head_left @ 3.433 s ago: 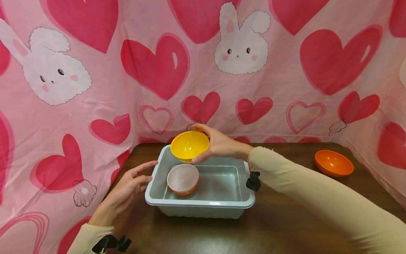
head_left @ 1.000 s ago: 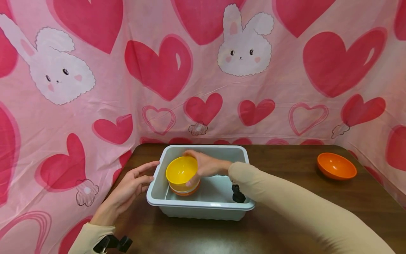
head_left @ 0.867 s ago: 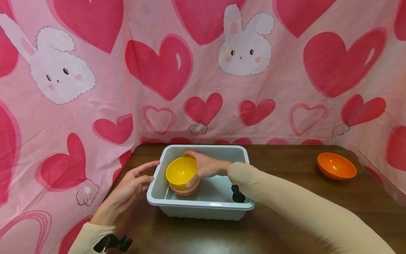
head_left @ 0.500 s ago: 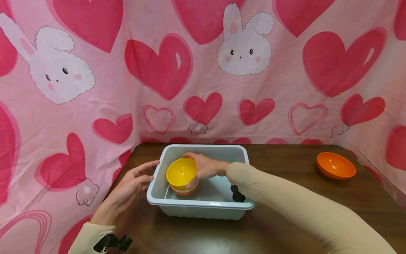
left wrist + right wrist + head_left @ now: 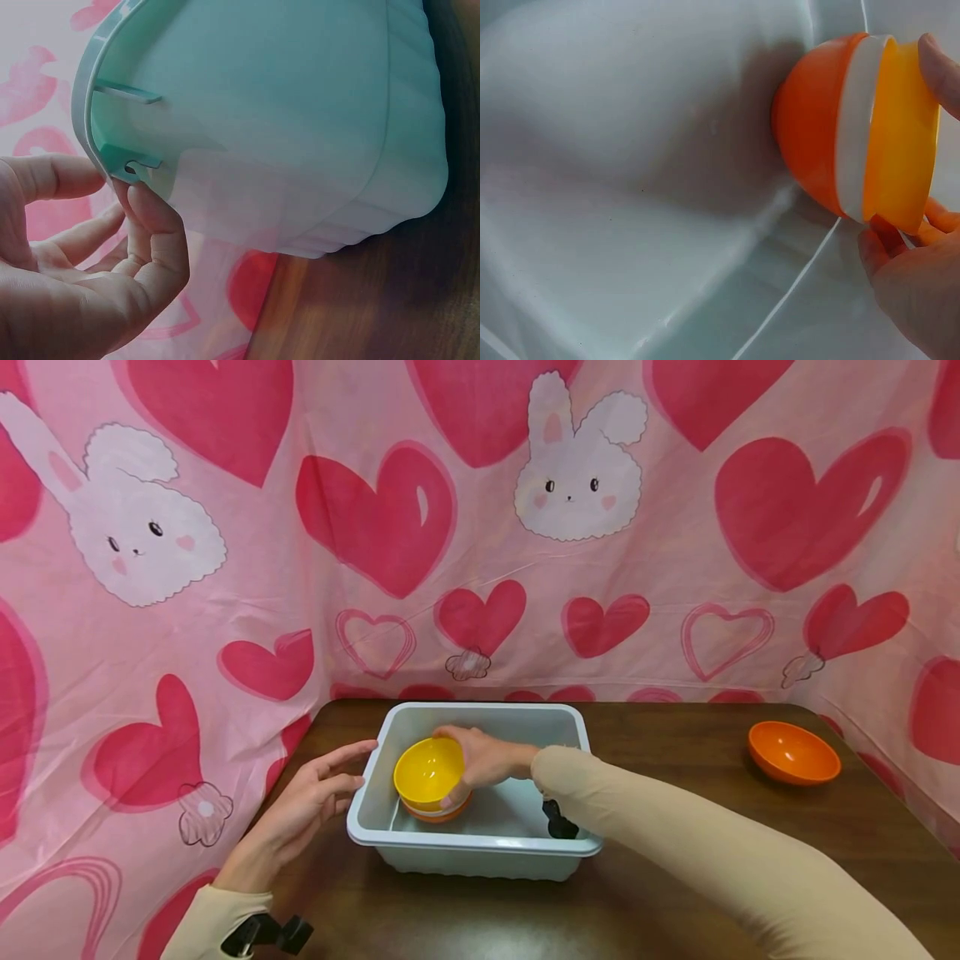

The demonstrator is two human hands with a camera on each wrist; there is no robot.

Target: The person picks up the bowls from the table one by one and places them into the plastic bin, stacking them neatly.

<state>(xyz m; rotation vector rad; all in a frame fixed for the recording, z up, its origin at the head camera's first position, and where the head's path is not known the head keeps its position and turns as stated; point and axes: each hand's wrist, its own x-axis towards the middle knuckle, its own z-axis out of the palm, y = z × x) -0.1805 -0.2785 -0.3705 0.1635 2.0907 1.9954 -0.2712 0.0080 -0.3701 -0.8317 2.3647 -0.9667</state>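
A: Inside the grey tub (image 5: 480, 847), my right hand (image 5: 483, 757) grips the yellow bowl (image 5: 428, 772), nested atop the white and orange bowls — saves room.

B: Left hand (image 5: 300, 810)?

A: Fingers relaxed against the tub's rim, steadying it.

Lone orange bowl (image 5: 793, 752) on brown table (image 5: 675, 893), heart-and-bunny backdrop (image 5: 480, 527)

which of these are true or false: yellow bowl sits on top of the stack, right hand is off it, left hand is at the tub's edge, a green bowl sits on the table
1. The yellow bowl tops the stack in the tub. True.
2. The right hand is clear of it. False: its fingers hold the yellow bowl's rim.
3. The left hand touches the tub's edge. True.
4. A green bowl sits on the table. False: the orange bowl does.
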